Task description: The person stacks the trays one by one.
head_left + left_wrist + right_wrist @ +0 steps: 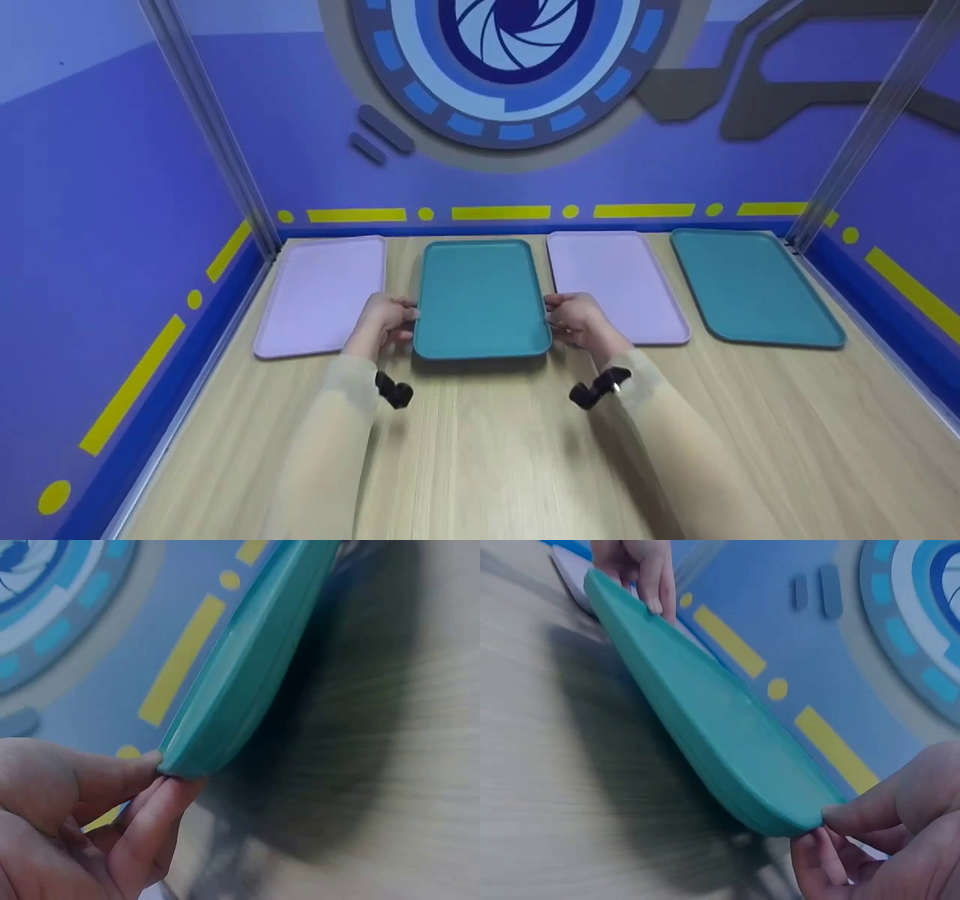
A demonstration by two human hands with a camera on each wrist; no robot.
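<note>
Between my two hands is a teal rectangular tray (482,300) with a low raised rim. My left hand (385,319) pinches its left edge, thumb on the rim and fingers curled beneath. At the opposite edge my right hand (579,319) pinches the rim the same way. Both wrist views show the tray (240,682) raised off the wooden table, its shadow falling below it. Nothing lies on the tray (705,705). My left hand's fingers reach close to a pale lilac tray (322,292); my right hand overlaps the near-left corner of another lilac tray (619,285).
A second teal tray (757,289) lies at the far right of the row. Printed blue-purple walls (247,112) with metal corner posts (217,127) enclose the wooden table (480,450) at the back and both sides.
</note>
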